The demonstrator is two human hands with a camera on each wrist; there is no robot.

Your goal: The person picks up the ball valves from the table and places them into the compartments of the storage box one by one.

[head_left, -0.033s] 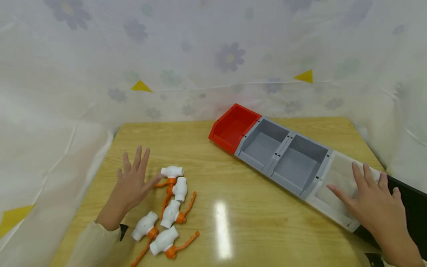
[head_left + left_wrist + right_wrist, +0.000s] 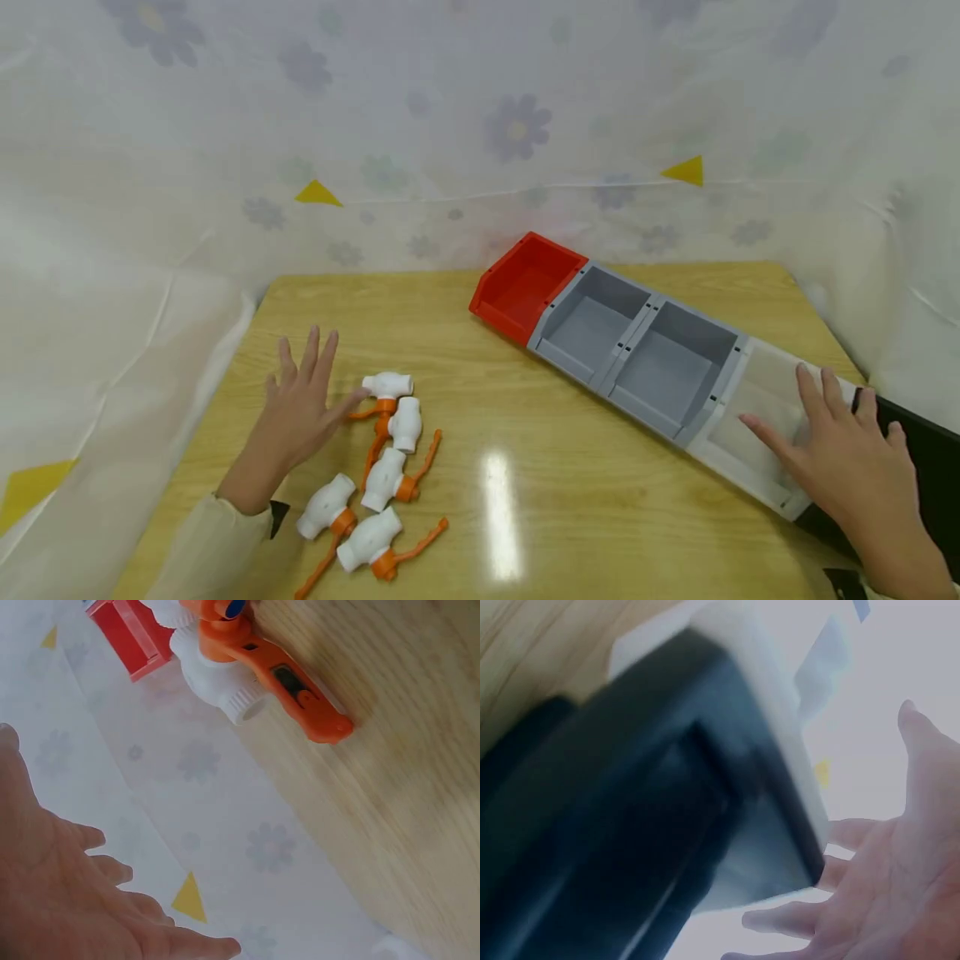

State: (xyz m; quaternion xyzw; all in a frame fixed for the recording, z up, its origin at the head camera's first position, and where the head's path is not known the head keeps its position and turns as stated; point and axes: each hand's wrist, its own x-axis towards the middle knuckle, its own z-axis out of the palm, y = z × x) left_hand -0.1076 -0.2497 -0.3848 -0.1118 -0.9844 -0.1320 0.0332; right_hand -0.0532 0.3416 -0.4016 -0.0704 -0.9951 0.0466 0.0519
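My left hand (image 2: 296, 412) is spread with straight fingers beside several white plastic ball valves with orange lever handles. Its thumb tip lies close to the farthest valve (image 2: 387, 385); whether they touch I cannot tell. Nearer the front edge lie another valve (image 2: 385, 480) and a pair (image 2: 367, 540) (image 2: 327, 505). In the left wrist view, an orange handle (image 2: 289, 682) shows close up, apart from the empty palm. My right hand (image 2: 851, 458), fingers spread and holding nothing, is over the white bin (image 2: 753, 400) and black bin (image 2: 922, 442) at the right.
A row of joined bins runs diagonally across the table (image 2: 570, 500): a red bin (image 2: 525, 287) at the far end, then a grey bin (image 2: 592, 321) and a second grey bin (image 2: 671, 367). A flowered sheet (image 2: 450, 125) hangs behind the table.
My right hand has shifted very slightly to the right. The valves and bins stand as before.
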